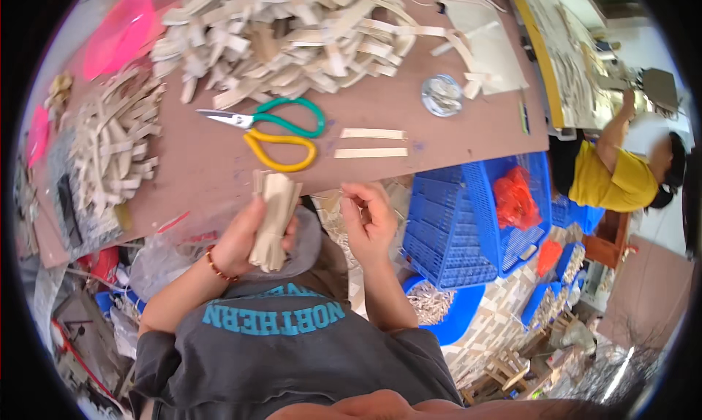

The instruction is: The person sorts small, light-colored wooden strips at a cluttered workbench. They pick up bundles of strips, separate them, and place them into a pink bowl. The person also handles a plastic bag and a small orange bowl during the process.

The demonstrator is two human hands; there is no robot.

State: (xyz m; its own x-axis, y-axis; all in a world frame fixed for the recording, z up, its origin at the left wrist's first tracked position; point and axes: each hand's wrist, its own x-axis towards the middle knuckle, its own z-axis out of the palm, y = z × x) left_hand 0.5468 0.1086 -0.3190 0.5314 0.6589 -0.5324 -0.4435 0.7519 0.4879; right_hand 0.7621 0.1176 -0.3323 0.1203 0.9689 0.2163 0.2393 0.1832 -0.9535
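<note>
A bundle of flat beige strips stands nearly upright in my left hand, whose fingers wrap round it at the table's front edge. My right hand hovers apart to the right, its fingers curled in toward the thumb; anything inside them is hidden. Two loose beige strips lie side by side on the table just beyond the right hand. Scissors with one green and one yellow handle rest beyond the bundle, their blades pointing left.
A large heap of strips covers the far side of the brown table, with a smaller pile at left. A round clear dish stands right. Blue crates flank the table. A person in a yellow shirt works far right.
</note>
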